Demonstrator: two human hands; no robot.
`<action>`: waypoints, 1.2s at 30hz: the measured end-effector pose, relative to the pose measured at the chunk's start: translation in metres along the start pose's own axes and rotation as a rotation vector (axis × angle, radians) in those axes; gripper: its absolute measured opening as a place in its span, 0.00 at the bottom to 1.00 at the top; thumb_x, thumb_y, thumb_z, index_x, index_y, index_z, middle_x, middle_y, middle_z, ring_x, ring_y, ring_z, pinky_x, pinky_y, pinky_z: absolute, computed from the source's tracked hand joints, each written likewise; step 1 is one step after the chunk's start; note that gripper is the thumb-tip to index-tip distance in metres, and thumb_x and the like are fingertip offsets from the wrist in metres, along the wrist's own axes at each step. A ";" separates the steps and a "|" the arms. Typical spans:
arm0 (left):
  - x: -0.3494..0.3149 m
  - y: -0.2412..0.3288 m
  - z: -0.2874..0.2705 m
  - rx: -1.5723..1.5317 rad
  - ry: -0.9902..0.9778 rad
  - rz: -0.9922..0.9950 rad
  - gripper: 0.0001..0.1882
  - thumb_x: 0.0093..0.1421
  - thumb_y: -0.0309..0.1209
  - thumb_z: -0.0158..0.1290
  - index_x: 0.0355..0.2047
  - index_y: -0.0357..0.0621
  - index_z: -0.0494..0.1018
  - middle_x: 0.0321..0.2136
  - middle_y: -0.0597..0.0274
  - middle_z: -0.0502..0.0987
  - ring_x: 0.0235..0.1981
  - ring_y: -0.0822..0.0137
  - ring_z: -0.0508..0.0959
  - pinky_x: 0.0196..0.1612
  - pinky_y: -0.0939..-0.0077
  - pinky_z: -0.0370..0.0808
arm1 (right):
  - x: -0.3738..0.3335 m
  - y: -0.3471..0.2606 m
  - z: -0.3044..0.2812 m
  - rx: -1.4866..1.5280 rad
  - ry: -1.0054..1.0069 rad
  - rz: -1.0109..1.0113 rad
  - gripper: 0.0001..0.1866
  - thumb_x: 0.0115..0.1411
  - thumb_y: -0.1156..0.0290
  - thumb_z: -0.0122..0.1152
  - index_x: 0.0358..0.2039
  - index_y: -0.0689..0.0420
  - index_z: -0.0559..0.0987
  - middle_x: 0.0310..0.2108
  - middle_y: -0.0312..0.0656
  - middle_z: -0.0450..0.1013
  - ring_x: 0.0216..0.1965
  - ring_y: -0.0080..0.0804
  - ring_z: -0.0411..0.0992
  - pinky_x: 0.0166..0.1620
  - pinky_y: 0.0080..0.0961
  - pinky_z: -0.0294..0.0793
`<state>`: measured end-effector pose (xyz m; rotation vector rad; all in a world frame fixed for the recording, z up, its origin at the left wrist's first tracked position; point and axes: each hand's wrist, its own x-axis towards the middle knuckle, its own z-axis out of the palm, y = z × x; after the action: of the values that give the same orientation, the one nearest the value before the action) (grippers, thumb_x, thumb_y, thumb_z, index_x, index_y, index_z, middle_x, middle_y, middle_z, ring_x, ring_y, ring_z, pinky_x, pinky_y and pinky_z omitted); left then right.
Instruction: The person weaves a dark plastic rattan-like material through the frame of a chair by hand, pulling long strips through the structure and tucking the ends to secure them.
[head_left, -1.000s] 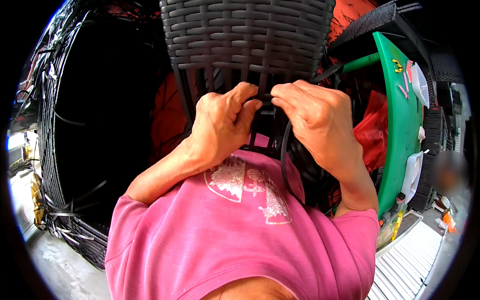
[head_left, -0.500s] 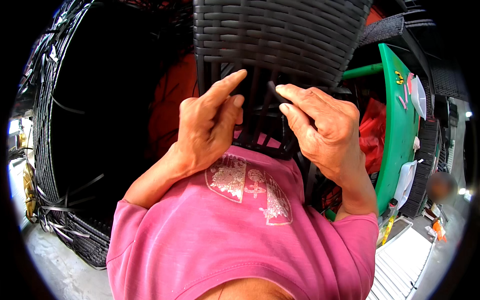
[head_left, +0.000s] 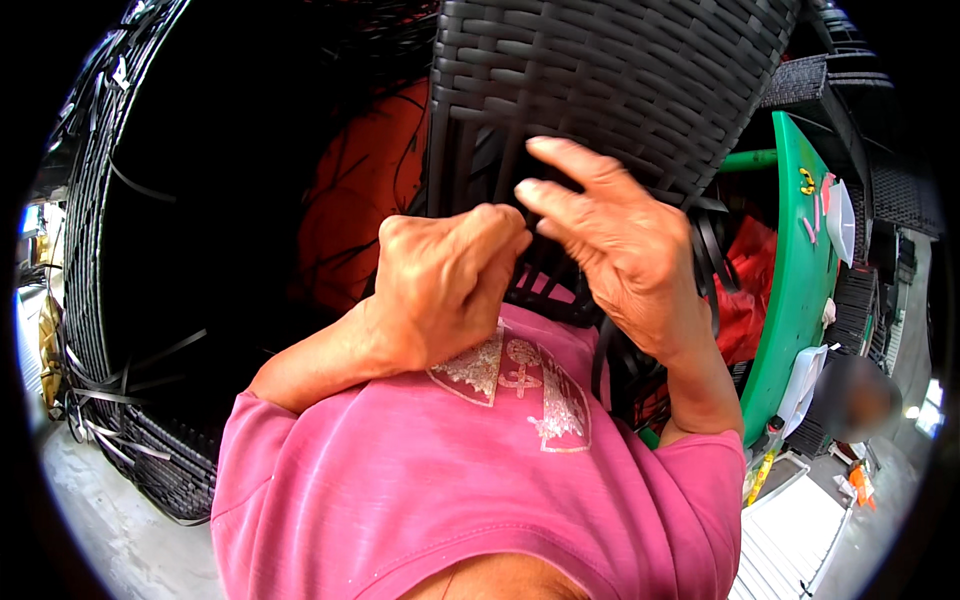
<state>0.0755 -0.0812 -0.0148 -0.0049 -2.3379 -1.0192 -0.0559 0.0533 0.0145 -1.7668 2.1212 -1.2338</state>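
A dark woven wicker panel with loose black upright strands at its lower edge stands in front of my chest. My left hand is closed just below that edge, fingers curled in; whatever it pinches is hidden. Close beside it, my right hand has its fingers apart, pointing left in front of the strands, slightly blurred. The right thumb comes near the left fingertips. Flat black strips hang beside my right wrist, and I see nothing gripped in that hand.
A large coil of black strips bounds the left side. Red-orange material lies behind my left hand. At right stand a green board with small items on it, a red plastic bag and a white slatted panel. A blurred person is beyond.
My left hand has closed and moved right and slightly down. My right hand has opened from its pinch on a black strip, fingers spreading left. The wicker panel appears farther right.
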 end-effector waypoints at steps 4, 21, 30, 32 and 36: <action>-0.007 -0.008 0.000 -0.169 0.252 0.073 0.07 0.56 0.15 0.55 0.36 0.31 0.73 0.20 0.62 0.76 0.14 0.73 0.74 0.17 0.80 0.67 | 0.001 0.003 0.007 0.141 -0.037 0.043 0.09 0.51 0.83 0.63 0.35 0.64 0.79 0.39 0.45 0.76 0.32 0.39 0.77 0.32 0.27 0.79; 0.000 -0.032 0.021 0.141 0.238 -0.269 0.15 0.51 0.22 0.56 0.39 0.38 0.69 0.18 0.55 0.76 0.17 0.54 0.77 0.21 0.65 0.71 | 0.018 -0.001 0.051 -0.155 0.202 0.155 0.07 0.53 0.84 0.63 0.34 0.65 0.80 0.27 0.47 0.77 0.25 0.35 0.76 0.29 0.26 0.75; 0.011 -0.046 -0.010 -0.029 0.025 -0.237 0.08 0.54 0.17 0.56 0.35 0.35 0.72 0.15 0.51 0.70 0.12 0.66 0.68 0.19 0.75 0.64 | 0.022 0.003 0.051 0.092 0.189 0.356 0.05 0.53 0.81 0.62 0.31 0.65 0.79 0.26 0.49 0.76 0.28 0.43 0.77 0.32 0.29 0.76; 0.009 -0.054 -0.013 0.014 0.047 -0.117 0.06 0.51 0.16 0.56 0.29 0.35 0.70 0.15 0.51 0.70 0.13 0.58 0.71 0.19 0.72 0.66 | 0.022 -0.005 0.051 -0.160 0.178 0.192 0.06 0.53 0.81 0.63 0.32 0.64 0.79 0.29 0.48 0.77 0.28 0.42 0.77 0.31 0.29 0.76; -0.002 -0.019 -0.061 0.035 0.009 -0.064 0.05 0.49 0.16 0.53 0.24 0.37 0.70 0.18 0.56 0.72 0.17 0.57 0.75 0.20 0.71 0.69 | 0.026 -0.020 0.045 -0.306 0.228 -0.164 0.16 0.48 0.83 0.68 0.40 0.63 0.80 0.43 0.49 0.75 0.26 0.38 0.77 0.29 0.26 0.79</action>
<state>0.1040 -0.1352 0.0048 0.0880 -2.3609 -1.0071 -0.0239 0.0085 0.0078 -2.0462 2.4474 -1.2574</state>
